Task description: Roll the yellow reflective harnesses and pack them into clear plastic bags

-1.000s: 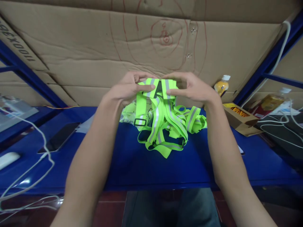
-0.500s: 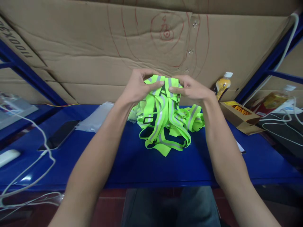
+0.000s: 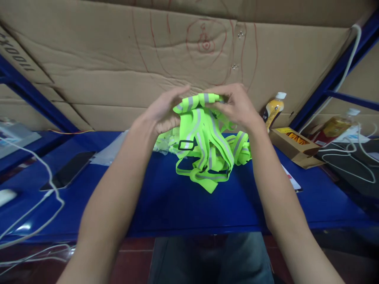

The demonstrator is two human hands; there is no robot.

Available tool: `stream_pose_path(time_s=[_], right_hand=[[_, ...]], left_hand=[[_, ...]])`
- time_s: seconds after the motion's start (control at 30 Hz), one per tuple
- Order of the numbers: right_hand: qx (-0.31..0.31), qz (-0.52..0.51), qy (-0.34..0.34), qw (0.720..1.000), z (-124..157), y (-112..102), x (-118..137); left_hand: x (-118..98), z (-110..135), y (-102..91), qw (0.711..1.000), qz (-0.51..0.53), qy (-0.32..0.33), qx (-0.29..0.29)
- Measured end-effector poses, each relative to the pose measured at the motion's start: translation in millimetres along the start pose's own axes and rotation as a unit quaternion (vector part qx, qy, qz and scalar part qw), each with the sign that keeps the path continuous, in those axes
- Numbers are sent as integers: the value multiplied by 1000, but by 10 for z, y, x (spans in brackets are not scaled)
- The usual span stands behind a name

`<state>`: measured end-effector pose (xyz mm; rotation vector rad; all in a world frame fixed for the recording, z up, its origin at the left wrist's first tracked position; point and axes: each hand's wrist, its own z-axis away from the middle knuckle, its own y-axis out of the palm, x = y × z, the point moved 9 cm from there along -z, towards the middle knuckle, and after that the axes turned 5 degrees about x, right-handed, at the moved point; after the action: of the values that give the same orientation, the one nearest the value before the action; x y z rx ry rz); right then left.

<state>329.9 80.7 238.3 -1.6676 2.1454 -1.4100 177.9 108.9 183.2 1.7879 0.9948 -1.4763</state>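
A bundle of neon-yellow reflective vest straps with grey stripes hangs and lies in front of me, with a black buckle at its left side. My right hand pinches the folded top of the straps from the right. At the left edge of that fold is my left hand, its fingers apart and the palm turned toward the straps; whether it touches them is hard to make out. Behind, more neon straps lie on the blue shelf, partly hidden by the bundle and my right forearm.
Cardboard with red drawn rings stands behind the shelf. To the right are a drink bottle, an open carton and a second bottle. A phone, a plastic bag and white cables lie left.
My left hand has loosened its pinch and moved left off the top of the straps. My right hand keeps hold, and the folded top has shifted slightly left.
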Motion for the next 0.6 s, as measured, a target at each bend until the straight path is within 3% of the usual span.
stream_pose_path(time_s=[0.17, 0.27, 0.4, 0.5, 0.6], right_hand=[[74, -4, -29, 997, -18, 190, 143], [98, -32, -51, 993, 4, 207, 88], [130, -44, -8, 990, 24, 252, -163], [187, -69, 29, 979, 68, 362, -259], [174, -76, 36, 981, 94, 324, -238]], left_hand=[[12, 10, -218, 999, -2, -11, -31], [-21, 61, -182, 999, -29, -13, -31], [-202, 146, -131, 989, -124, 46, -65], [-322, 185, -28, 972, -214, 85, -44], [-389, 199, 49, 959, -259, 116, -23]])
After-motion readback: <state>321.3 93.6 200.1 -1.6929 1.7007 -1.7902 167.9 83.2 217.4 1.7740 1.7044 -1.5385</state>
